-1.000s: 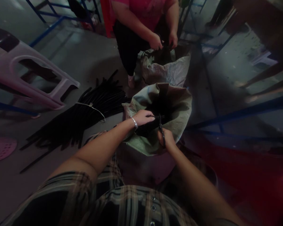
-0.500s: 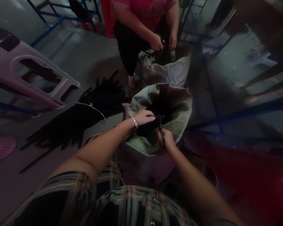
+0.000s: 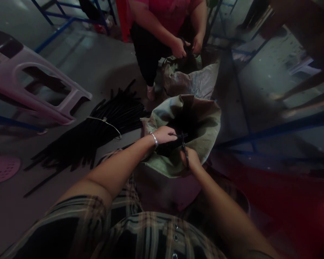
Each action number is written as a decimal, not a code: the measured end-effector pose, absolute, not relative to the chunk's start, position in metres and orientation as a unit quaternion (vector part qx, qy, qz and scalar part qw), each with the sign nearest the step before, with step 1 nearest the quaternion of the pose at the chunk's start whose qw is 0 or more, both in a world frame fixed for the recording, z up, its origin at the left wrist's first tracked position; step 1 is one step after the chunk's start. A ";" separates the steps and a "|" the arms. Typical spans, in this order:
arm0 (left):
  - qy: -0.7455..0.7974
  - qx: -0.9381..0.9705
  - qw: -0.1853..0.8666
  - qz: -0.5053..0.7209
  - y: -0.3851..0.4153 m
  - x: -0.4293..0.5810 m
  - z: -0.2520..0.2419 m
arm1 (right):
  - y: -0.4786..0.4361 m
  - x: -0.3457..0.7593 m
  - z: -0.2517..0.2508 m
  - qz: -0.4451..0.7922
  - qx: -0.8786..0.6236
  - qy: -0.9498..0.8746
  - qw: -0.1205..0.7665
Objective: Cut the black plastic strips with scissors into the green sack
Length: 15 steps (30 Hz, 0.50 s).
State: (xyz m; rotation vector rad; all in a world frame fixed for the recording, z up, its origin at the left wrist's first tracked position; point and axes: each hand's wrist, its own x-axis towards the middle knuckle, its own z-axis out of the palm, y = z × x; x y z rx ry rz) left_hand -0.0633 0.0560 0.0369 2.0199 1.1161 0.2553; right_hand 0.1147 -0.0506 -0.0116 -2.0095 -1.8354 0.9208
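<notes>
Over the mouth of a pale woven sack [image 3: 207, 138], my left hand [image 3: 165, 135] is closed around a thin black tube [image 3: 180, 136], whose end points right. My right hand [image 3: 191, 158] grips black-handled scissors [image 3: 186, 153]; their blades reach up to the tube just beyond my left fingertips. Deep shadow hides what lies inside the sack. To the left, a bundle of long black tubes [image 3: 78, 144] lies on the floor, bound by a pale tie [image 3: 108, 123].
Opposite me sits a person in a pink top [image 3: 167, 16], both hands over a second sack [image 3: 194, 81]. A pinkish plastic stool [image 3: 43, 84] stands at left, with a pink perforated item [image 3: 2, 168] below. Blue metal frames [image 3: 56, 34] stand behind; a red surface [image 3: 270, 194] lies right.
The tube and scissors blades have shifted very slightly in front of my left hand. The other person's hands have moved a little over their sack.
</notes>
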 end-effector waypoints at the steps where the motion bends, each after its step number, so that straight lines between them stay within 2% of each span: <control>1: 0.443 0.793 0.404 0.105 0.056 -0.064 0.036 | -0.051 0.114 -0.012 0.317 -0.696 -0.630 0.136; 11: 0.453 0.773 0.431 0.108 0.061 -0.069 0.038 | -0.051 0.116 -0.012 0.324 -0.694 -0.618 0.176; 15: 0.465 0.769 0.419 0.130 0.062 -0.071 0.037 | -0.048 0.118 -0.015 0.333 -0.698 -0.617 0.146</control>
